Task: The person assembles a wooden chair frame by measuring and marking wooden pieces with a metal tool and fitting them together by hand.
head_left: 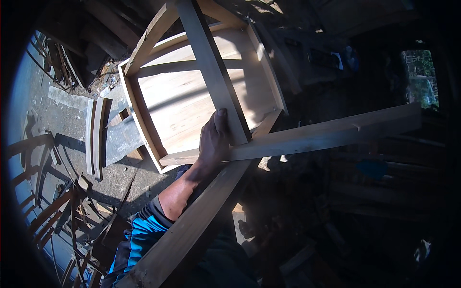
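Your left hand (214, 141) is wrapped around the pale unfinished wooden chair frame (192, 101); its leg runs straight up-left from your thumb.

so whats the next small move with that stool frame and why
Probably bring a second hand onto the far rail. Only the left hand shows, gripping one leg of the upturned wooden frame, which hangs tilted above the ground; a second grip would likely steady it.
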Demonstrator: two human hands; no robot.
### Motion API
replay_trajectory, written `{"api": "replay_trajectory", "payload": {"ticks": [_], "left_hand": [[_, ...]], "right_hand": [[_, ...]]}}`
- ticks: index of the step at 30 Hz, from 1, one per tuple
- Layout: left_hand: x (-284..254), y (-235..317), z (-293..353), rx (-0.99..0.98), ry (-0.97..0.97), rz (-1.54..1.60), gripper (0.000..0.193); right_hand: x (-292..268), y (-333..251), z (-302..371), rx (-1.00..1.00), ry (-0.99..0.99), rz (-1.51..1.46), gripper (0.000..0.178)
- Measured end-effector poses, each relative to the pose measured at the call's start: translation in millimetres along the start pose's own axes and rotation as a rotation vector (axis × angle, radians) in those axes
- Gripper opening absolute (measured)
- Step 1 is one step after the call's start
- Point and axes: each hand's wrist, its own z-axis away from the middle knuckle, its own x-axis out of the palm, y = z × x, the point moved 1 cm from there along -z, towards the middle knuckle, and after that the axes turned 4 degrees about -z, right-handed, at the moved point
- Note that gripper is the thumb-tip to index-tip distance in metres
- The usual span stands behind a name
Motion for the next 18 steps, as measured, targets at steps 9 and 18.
{"api": "replay_trajectory", "payload": {"ticks": [9,18], "left_hand": [[0.5,0.2,5.2,0.017,-0.015,0.056,0.062],[-13.1,6.8,4.5,-0.026,-0.150,0.209,0.065]], "right_hand": [[-9.6,29.9,3.1,1.672,-0.630,-1.910,0.047],[-7.1,29.5,5.8,1.821,-0.429,-1.904,0.032]]}}
